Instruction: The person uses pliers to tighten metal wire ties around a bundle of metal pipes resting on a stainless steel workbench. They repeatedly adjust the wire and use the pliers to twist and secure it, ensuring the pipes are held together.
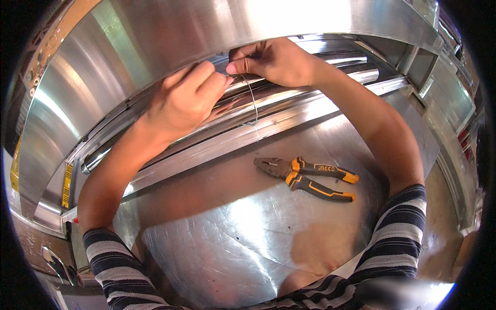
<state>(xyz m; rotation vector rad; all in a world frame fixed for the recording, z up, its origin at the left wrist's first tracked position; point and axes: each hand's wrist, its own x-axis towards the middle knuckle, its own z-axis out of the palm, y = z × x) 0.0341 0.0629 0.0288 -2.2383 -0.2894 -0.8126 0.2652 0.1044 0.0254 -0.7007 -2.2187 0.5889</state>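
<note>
A thin grey wire loops around a bundle of shiny metal tubes and a pale metal channel, with a small twist low on its front. At the far side of the bundle, my left hand has its fingers curled, closed on the wire near its upper end. Close by on the right, my right hand pinches at the same upper end with thumb and fingers. Shadow and the fingers hide the exact grip. Black-and-orange pliers lie nearer me with their jaws pointing left, touched by neither hand.
A broad curved metal sheet rises just beyond my hands. The tubes rest on a scratched metal work surface. Metal frames stand at the right, and a yellow label strip is at the left.
</note>
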